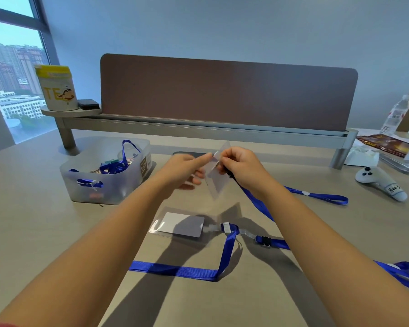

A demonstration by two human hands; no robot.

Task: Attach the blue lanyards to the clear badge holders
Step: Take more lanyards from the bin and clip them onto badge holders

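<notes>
I hold a clear badge holder upright above the table between both hands. My left hand pinches its left edge, the forefinger reaching its top. My right hand grips the holder's right side together with the black clip end of a blue lanyard, which trails right across the table. Below my hands lies a second clear badge holder with a white card inside, joined by a clear strap to another blue lanyard.
A translucent bin with several blue lanyards stands at the left. A white controller, water bottle and snack packet lie at the right. A desk divider and a tin are behind.
</notes>
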